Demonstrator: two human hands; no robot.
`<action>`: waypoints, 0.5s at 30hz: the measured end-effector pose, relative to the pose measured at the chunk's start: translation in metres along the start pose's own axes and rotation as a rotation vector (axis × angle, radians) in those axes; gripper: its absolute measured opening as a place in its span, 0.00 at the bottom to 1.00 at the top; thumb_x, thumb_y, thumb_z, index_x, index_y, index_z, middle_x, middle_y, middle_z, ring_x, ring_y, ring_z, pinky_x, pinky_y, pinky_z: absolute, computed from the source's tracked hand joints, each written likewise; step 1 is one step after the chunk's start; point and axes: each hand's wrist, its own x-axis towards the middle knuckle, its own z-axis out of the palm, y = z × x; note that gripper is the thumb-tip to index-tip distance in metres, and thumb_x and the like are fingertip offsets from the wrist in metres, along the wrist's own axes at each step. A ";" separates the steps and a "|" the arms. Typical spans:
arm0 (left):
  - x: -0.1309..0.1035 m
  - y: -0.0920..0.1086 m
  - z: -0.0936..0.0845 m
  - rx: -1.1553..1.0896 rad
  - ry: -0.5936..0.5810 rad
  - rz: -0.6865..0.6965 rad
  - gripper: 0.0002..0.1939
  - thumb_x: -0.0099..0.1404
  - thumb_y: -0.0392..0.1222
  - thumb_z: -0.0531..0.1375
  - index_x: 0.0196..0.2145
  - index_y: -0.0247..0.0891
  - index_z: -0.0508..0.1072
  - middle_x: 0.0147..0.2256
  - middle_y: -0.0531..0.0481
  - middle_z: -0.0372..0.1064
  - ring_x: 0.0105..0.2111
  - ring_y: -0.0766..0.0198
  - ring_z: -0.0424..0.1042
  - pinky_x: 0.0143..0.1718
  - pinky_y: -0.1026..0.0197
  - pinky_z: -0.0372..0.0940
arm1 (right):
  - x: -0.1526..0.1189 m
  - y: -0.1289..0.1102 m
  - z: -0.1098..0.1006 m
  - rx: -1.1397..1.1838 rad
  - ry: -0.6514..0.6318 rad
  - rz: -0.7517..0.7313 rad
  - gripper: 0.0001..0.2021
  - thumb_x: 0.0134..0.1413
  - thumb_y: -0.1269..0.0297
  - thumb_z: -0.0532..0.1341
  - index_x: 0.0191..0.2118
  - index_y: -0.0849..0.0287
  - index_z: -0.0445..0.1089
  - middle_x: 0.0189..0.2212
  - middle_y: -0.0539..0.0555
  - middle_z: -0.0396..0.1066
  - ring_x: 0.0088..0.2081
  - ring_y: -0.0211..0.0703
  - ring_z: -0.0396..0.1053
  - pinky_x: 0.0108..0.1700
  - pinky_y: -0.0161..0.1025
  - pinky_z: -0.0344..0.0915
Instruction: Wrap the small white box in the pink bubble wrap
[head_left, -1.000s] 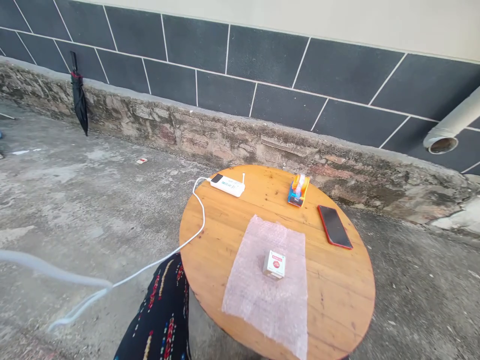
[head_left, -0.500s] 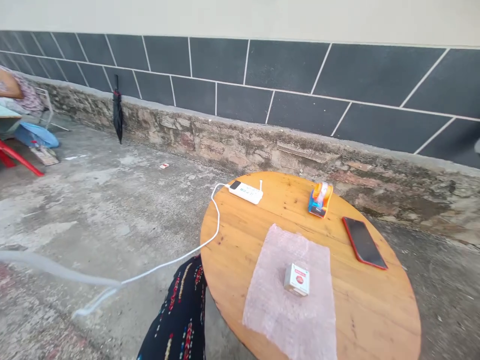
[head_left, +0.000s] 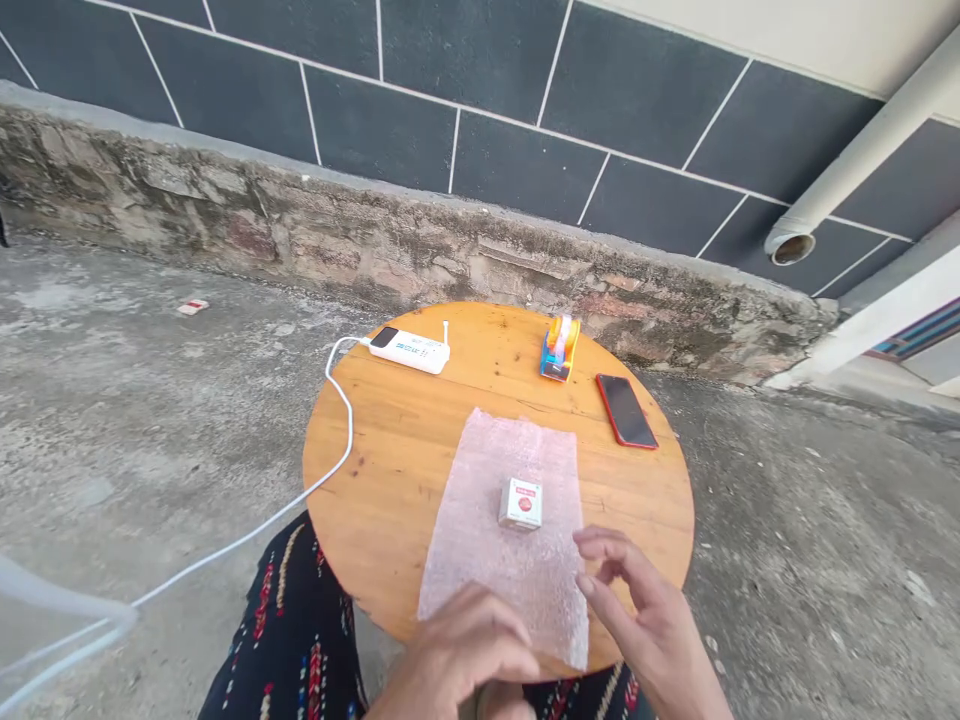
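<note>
Bubble wrap sheet (head_left: 502, 520) lies flat on the round wooden table (head_left: 390, 450), a small box (head_left: 520, 503) at its centre. Left hand (head_left: 461, 655) presses its near edge; right hand (head_left: 645, 615) hovers, fingers spread. Tugging the sheet could topple the box.

the left hand (head_left: 457, 655) covers the near edge of the bubble wrap (head_left: 506, 520), and its wrist is cut off by the bottom edge. the right hand (head_left: 645, 620) runs out there too. print on the small box (head_left: 520, 503) is too small to read. the white cable (head_left: 225, 545) blurs at the left edge.
</note>
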 end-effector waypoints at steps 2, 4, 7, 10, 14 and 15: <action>0.009 -0.001 -0.010 0.287 0.251 -0.005 0.15 0.67 0.38 0.51 0.50 0.43 0.67 0.52 0.43 0.63 0.53 0.49 0.59 0.55 0.39 0.55 | 0.022 0.002 0.013 -0.140 -0.034 -0.114 0.18 0.56 0.63 0.59 0.53 0.50 0.62 0.55 0.56 0.64 0.52 0.51 0.64 0.47 0.45 0.66; 0.016 -0.004 -0.014 0.581 0.384 0.017 0.14 0.64 0.36 0.53 0.48 0.40 0.69 0.52 0.43 0.64 0.52 0.48 0.60 0.53 0.40 0.57 | 0.042 0.002 0.027 -0.238 -0.083 -0.207 0.28 0.53 0.66 0.61 0.60 0.51 0.56 0.59 0.57 0.59 0.59 0.53 0.57 0.54 0.51 0.61; 0.020 -0.014 -0.013 0.774 0.422 0.044 0.10 0.62 0.36 0.56 0.42 0.40 0.72 0.51 0.45 0.67 0.50 0.49 0.62 0.49 0.44 0.60 | 0.061 0.001 0.038 -0.318 -0.139 -0.252 0.28 0.50 0.70 0.61 0.58 0.53 0.60 0.55 0.57 0.65 0.56 0.54 0.62 0.56 0.53 0.59; 0.019 -0.022 -0.011 0.827 0.441 0.045 0.09 0.62 0.37 0.56 0.40 0.41 0.72 0.51 0.46 0.67 0.49 0.49 0.62 0.48 0.44 0.61 | 0.067 0.008 0.024 -0.267 -0.047 -0.254 0.23 0.52 0.68 0.60 0.55 0.53 0.62 0.52 0.56 0.68 0.53 0.51 0.65 0.54 0.51 0.61; 0.021 -0.022 -0.014 0.862 0.422 0.027 0.08 0.62 0.36 0.55 0.38 0.41 0.73 0.49 0.46 0.68 0.48 0.50 0.64 0.46 0.46 0.62 | 0.060 0.038 -0.022 -0.267 0.225 -0.088 0.23 0.53 0.59 0.60 0.55 0.56 0.62 0.50 0.58 0.70 0.48 0.52 0.69 0.49 0.49 0.65; 0.023 -0.021 -0.015 0.873 0.424 0.017 0.09 0.63 0.35 0.54 0.38 0.40 0.73 0.49 0.46 0.69 0.47 0.51 0.64 0.46 0.46 0.63 | 0.058 0.048 -0.032 -0.296 0.234 -0.023 0.24 0.53 0.58 0.60 0.55 0.56 0.62 0.48 0.58 0.71 0.46 0.52 0.70 0.47 0.48 0.67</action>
